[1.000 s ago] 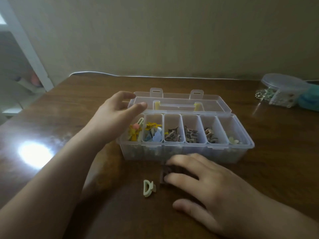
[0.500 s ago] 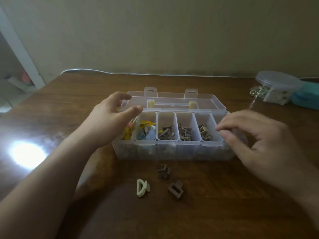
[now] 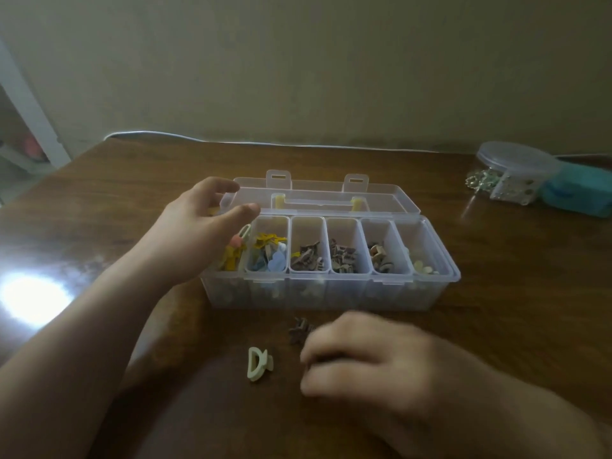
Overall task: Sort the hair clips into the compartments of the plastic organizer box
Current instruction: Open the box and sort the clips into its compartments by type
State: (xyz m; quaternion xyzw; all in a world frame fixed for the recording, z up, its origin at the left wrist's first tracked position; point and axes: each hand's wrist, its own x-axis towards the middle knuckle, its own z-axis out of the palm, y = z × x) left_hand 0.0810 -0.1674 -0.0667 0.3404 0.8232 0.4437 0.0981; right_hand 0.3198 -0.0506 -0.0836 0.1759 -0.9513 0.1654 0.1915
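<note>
1. Resting over the box's (image 3: pixel 318 294) left end, the left hand (image 3: pixel 192 240) has its fingers loosely spread and holds nothing; the thumb tip sits at the rim of the leftmost compartment.
2. The box stands open on the table (image 3: pixel 496 309), its lid (image 3: pixel 318 197) folded flat behind it.
3. Six compartments run across the box: yellow and pink clips leftmost, then yellow and blue, three of brown ones, and pale ones at the right end.
4. In front of the box the right hand (image 3: pixel 374 356) is down on the table, fingers curled under and blurred; I cannot tell whether they grip anything.
5. A brown clip (image 3: pixel 299 329) lies in front of the box, at those fingertips.
6. A cream clip (image 3: pixel 258 364) lies further out from the box, apart from the hand.
7. Well right of the box stand a lidded tub (image 3: pixel 516 170) and a teal case (image 3: pixel 578 190).
</note>
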